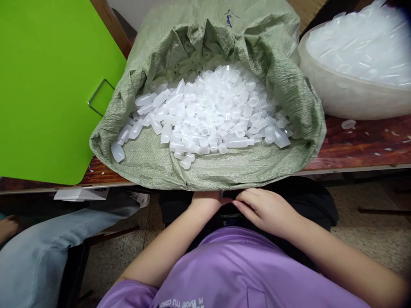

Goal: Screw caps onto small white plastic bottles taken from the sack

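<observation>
A green woven sack [205, 171] lies open on the table edge, filled with several small translucent white plastic caps [212, 115]. Both my hands rest in my lap just below the sack's front edge. My left hand [207, 201] is mostly tucked under the sack, its fingers hidden. My right hand [265, 209] lies next to it with fingers curled and pressed together; whether they pinch anything is hidden. I wear a purple shirt.
A large translucent tub [346, 98] heaped with clear plastic pieces stands at the right. One loose cap [348, 124] lies on the brown table [369, 145]. A bright green board [48, 85] covers the left. Another person's jeans-clad leg [41, 252] is at lower left.
</observation>
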{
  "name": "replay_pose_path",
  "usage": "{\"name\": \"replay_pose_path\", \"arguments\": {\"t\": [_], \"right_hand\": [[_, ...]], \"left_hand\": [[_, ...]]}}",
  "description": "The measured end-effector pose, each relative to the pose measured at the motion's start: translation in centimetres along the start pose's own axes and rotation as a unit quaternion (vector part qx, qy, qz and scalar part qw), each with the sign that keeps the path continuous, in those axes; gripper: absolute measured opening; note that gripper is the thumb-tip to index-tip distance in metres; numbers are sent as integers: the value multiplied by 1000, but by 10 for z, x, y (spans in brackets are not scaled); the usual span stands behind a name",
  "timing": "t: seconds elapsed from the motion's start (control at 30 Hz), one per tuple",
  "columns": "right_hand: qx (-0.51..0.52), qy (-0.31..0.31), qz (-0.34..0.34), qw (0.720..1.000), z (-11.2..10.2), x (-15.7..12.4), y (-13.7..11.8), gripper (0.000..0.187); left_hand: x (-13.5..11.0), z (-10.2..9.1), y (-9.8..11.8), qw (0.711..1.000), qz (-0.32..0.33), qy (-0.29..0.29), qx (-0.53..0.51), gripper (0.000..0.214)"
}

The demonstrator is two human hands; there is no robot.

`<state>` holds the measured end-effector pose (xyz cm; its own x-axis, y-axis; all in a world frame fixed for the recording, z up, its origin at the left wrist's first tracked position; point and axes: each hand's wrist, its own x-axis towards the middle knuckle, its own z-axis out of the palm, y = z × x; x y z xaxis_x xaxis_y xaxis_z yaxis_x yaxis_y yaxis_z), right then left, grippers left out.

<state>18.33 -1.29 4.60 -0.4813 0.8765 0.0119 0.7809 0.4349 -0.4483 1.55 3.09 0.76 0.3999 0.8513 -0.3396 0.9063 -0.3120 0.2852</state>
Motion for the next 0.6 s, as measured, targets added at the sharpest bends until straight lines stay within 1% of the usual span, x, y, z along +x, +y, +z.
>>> {"name": "replay_pose_path", "arguments": {"t": [0.03,0.07,0.1,0.17,0.23,0.27,0.3,0.37,0.43,0.47,0.53,0.6], "right_hand": [[0,37,-34,999,-11,3,-4,28],[-4,85,-52,995,-22,7,-8,28],[-13,132,-55,990,-33,13,-11,27],[-39,205,-32,977,-53,29,-15,25],[-71,248,1,966,-67,48,-17,26],[-88,252,17,964,-71,58,-16,25],[-107,240,33,964,-72,67,-15,25],[-143,177,61,972,-67,83,-13,26],[-173,104,80,976,-57,94,-11,27],[-183,82,86,976,-52,98,-11,26],[-185,73,92,976,-46,100,-10,23],[-162,96,86,978,-45,97,-8,22]], "left_hand": [[1,1,-2,1000,2,6,9,56],[0,1,-3,1000,-1,10,18,55],[-1,2,-4,1000,-10,10,25,54],[-7,4,-7,999,-31,-4,36,57],[-17,9,-13,998,-23,-7,51,60],[-22,12,-16,998,-4,0,60,61],[-28,16,-21,997,22,14,67,60],[-39,24,-30,992,73,58,81,59],[-49,30,-38,984,111,100,94,55],[-54,32,-41,980,126,112,102,52],[-60,34,-47,975,146,121,113,45],[-65,31,-51,975,150,119,110,39]]}}
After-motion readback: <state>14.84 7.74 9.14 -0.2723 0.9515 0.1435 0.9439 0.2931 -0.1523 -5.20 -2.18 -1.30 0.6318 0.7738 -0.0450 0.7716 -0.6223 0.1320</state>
